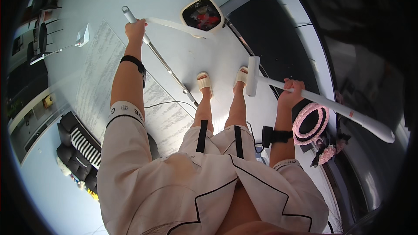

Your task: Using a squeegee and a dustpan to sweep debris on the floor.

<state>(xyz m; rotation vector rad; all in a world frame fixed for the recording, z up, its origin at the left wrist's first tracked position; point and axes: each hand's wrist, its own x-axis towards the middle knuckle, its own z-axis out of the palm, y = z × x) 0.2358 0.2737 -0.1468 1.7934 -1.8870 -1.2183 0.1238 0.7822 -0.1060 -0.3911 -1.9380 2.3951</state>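
Note:
My left hand [135, 31] grips the upper end of a telescopic metal pole [166, 65] with a light grey grip. The pole slants down to the floor beside my feet; its lower end is hidden behind my leg. A thin whitish strip [178, 27] runs from my left fingers to the front of the waste bin [183, 21]. My right hand [293, 92] is closed around the white shaft of a long-handled lint roller [339, 107]. Its white roller head [252, 76] is up in the air, in front of my right slipper [242, 75] in the view.
Dark and red rubbish lies inside the bin. A low black cabinet [271, 36] runs along the right wall, near a pink braided ring [296, 129]. On the left are a grey patterned rug [107, 71], a long-handled dustpan [83, 36] and a black sofa [83, 166]. A cable [166, 102] crosses the rug.

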